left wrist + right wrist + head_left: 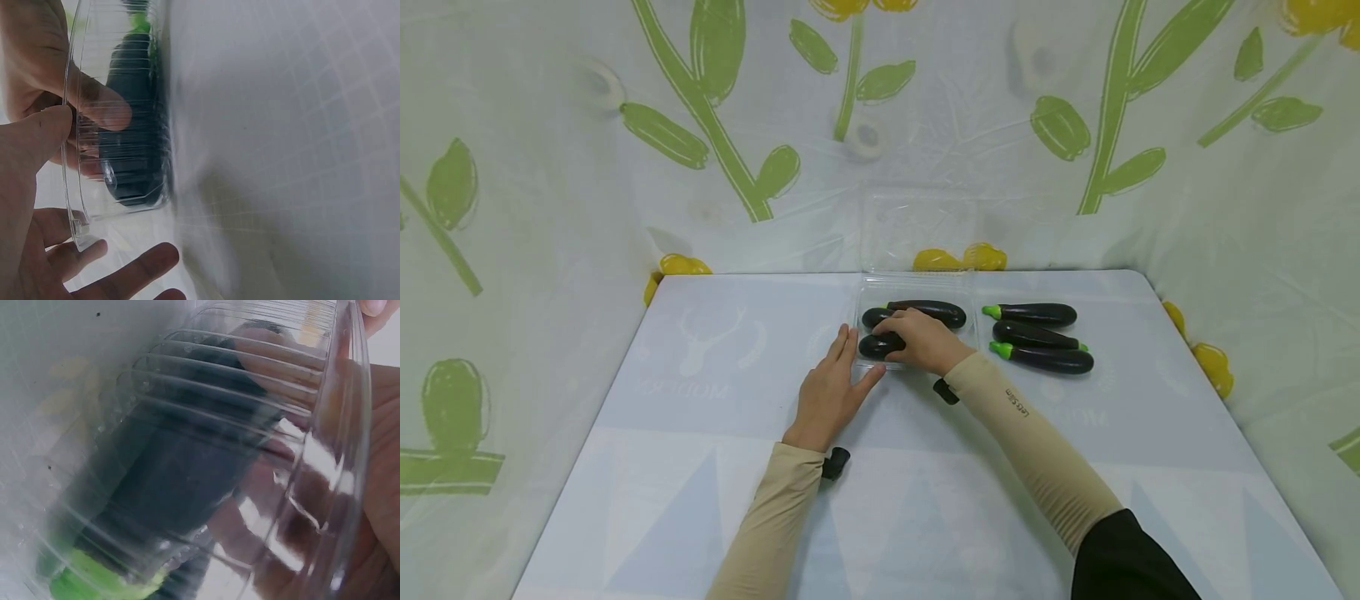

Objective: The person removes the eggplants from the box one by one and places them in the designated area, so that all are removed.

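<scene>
From here, right hand (917, 340) grips the front eggplant (876, 347) in the clear box (917, 287), 12 o'clock on the table (700, 500); left hand (829, 398), fingers fairly straight, probably touching the box around 8.

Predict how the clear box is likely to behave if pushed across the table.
The box would probably flex, since it looks thin-walled and ribbed. With eggplants lying in its base, it may slide rather than tip. Its open lid might swing, standing raised at the far edge.
</scene>
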Demonstrator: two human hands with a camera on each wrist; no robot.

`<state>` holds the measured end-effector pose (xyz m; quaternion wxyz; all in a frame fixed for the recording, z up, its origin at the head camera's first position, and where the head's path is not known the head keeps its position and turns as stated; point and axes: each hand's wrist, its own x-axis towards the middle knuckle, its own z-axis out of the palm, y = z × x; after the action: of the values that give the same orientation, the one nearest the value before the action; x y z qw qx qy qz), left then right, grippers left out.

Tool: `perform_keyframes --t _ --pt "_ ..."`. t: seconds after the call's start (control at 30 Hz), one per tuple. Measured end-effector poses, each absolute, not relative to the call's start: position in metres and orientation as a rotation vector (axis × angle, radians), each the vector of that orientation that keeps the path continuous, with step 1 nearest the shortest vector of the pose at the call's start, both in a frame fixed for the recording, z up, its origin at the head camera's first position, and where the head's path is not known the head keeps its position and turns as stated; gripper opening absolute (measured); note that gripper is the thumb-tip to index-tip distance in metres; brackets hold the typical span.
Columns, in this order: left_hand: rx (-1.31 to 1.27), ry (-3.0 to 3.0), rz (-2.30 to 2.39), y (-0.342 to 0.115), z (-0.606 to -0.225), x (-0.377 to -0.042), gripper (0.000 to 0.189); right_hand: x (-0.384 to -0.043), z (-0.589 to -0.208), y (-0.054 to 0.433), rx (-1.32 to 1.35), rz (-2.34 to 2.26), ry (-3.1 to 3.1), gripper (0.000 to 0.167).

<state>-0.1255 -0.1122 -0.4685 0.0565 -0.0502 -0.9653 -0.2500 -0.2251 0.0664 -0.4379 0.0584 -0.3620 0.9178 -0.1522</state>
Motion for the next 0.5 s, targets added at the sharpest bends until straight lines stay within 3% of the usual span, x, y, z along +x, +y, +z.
perform_keyframes --t 0.5 --pt "-0.147 -2.935 -0.759 -0.1112 -0.4683 -0.1253 0.084 -0.2201 -0.431 0.0731 -1.136 -0.489 2.774 0.046"
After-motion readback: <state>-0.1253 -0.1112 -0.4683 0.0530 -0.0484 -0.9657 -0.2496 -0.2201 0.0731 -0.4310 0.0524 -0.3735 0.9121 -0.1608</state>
